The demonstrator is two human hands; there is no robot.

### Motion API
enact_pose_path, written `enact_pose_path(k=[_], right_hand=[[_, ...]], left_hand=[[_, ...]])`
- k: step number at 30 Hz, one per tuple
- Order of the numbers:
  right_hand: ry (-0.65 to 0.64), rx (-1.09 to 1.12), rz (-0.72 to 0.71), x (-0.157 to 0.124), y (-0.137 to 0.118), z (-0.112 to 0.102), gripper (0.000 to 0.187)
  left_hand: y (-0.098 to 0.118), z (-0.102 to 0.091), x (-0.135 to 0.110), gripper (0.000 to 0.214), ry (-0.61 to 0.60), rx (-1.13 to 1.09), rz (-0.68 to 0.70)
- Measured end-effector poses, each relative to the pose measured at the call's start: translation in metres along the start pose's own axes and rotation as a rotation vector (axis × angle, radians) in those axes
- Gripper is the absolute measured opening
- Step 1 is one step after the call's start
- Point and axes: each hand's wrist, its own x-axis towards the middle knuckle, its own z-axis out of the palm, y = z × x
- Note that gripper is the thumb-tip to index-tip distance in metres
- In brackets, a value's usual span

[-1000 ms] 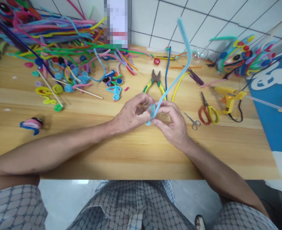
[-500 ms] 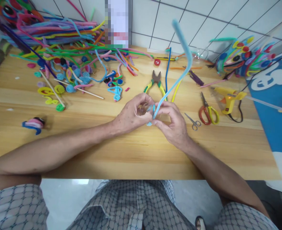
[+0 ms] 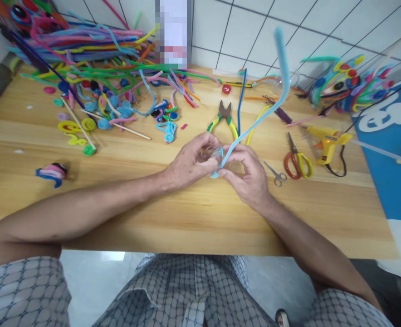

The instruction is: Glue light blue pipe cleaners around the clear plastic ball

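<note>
A long light-blue pipe cleaner rises from between my hands and curves up to the right. Its lower end is coiled where my fingers meet. My left hand pinches that coiled end. My right hand is closed on the stem just beside it. Both hands hover over the middle of the wooden table. Yellow-handled pliers lie just behind my hands.
A heap of coloured pipe cleaners and small coiled discs fills the back left. Red-and-yellow scissors, small scissors and a yellow glue gun lie at the right. A pink-and-blue coil sits at the left. A colourful pipe-cleaner figure stands at the back right.
The free end of the light-blue pipe cleaner has swung to the right while my hands stay together turning its lower end.
</note>
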Motion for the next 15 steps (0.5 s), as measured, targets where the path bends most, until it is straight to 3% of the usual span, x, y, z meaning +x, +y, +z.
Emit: enact_pose_path(k=[4,10,15], right_hand=[[0.018,0.011,0.009,-0.0004,0.0003,0.0014,0.018],[0.033,0.022,0.051,-0.0018,0.0024,0.0013,0.017],[0.015,0.020,0.078,-0.0010,0.0021,-0.0005,0.017]], left_hand=[[-0.0015,-0.0025,-0.0006,0.016,-0.020,-0.011,0.036],[-0.0068,-0.0053,-0.0043,0.032,-0.065,0.096,0.103],[-0.0067,-0.0035,-0.0044,0.033,-0.052,0.102,0.103]])
